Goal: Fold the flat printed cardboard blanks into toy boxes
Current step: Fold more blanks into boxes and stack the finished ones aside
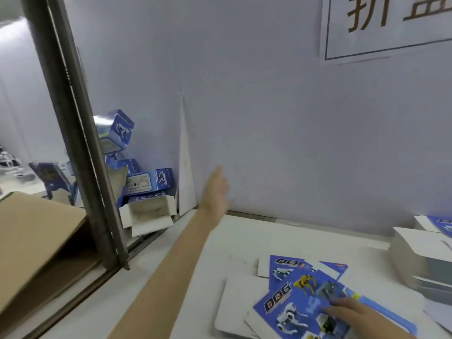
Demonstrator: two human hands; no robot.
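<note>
Right hand (pixel 348 311) atop printed blank (pixel 288 308), left hand (pixel 216 189) well apart

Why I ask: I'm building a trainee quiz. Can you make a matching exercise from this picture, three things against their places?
1 left hand
2 right hand
3 folded boxes

A piled in the far left corner
B resting on a flat printed blank
C open, stretched toward the wall

Pairs: 1-C, 2-B, 3-A
</note>
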